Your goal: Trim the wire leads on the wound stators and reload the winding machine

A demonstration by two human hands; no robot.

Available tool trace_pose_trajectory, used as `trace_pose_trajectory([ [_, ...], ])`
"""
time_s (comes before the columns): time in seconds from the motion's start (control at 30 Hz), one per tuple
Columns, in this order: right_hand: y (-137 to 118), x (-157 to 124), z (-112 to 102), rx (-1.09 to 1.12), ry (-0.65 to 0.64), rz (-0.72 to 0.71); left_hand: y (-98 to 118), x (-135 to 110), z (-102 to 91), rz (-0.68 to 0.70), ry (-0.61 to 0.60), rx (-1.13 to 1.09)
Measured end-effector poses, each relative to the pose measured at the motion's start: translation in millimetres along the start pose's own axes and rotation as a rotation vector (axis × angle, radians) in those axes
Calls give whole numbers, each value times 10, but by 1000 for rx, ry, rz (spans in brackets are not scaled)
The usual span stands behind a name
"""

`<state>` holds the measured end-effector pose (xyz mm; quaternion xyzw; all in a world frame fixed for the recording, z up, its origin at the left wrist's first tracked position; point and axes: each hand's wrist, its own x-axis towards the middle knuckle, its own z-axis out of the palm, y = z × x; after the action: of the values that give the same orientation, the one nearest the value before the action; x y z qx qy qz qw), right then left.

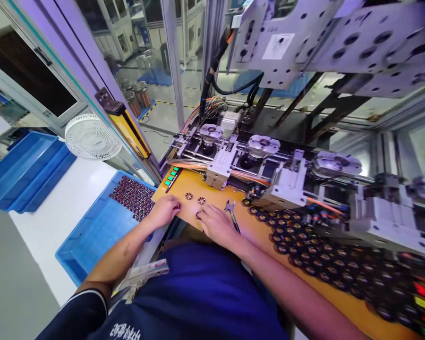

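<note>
My left hand (pixel 165 211) rests on the near left edge of the yellow work surface (pixel 219 198), fingers curled around a small dark ring part. My right hand (pixel 216 223) lies beside it, fingers bent over another ring part (pixel 198 215) at its fingertips. Two loose ring parts (pixel 189 196) (pixel 201 200) lie just beyond both hands. A pair of pliers (pixel 231 209) lies right of my right hand. Several more ring parts (pixel 293 241) spread across the surface to the right.
A blue tray (pixel 102 231) holding several ring parts (pixel 134 197) sits left of my left hand. Machine fixtures (pixel 262 146) stand behind the surface, green buttons (pixel 171 177) at its left. A white fan (pixel 92 137) and stacked blue bins (pixel 24 170) stand at left.
</note>
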<state>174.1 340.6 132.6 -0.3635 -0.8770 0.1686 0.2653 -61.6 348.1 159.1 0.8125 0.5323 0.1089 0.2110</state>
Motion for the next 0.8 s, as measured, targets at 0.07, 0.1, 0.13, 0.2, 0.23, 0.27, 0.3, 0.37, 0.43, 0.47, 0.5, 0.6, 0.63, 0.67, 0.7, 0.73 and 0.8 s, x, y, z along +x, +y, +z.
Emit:
trace_pose_trajectory([
  [0.07,-15,127,160,-55,13,-5,-40,7,191,-26,64,24],
  [0.1,-18,116,166,-80,23,-7,-34,17,263,-34,105,30],
  [0.13,-19,56,131,-102,37,-4,-20,29,322,-37,146,32],
  [0.2,-14,-182,-18,-136,73,13,15,69,414,-15,205,32],
  [0.23,0,-340,-114,-153,95,33,31,102,454,9,221,30],
  [0.27,24,-511,-215,-171,119,60,46,147,494,36,229,29],
  [0.3,59,-686,-315,-193,143,93,60,203,535,64,233,29],
  [0.37,160,-1015,-501,-248,195,175,88,337,615,101,246,31],
  [0.43,280,-1294,-653,-317,246,266,114,468,682,114,273,35],
  [0.47,336,-1409,-712,-352,269,312,123,521,704,116,291,36],
  [0.5,385,-1505,-757,-384,289,355,128,559,716,117,311,37],
  [0.6,473,-1678,-797,-446,310,451,132,571,683,127,375,31],
  [0.63,485,-1697,-782,-457,307,469,136,541,651,132,396,26],
  [0.67,490,-1702,-757,-464,301,483,147,497,610,136,416,21],
  [0.7,491,-1695,-728,-471,296,494,166,441,563,140,436,13],
  [0.73,489,-1679,-699,-476,289,503,194,379,513,142,457,4],
  [0.8,479,-1638,-655,-489,277,525,279,249,409,142,495,-22],
])
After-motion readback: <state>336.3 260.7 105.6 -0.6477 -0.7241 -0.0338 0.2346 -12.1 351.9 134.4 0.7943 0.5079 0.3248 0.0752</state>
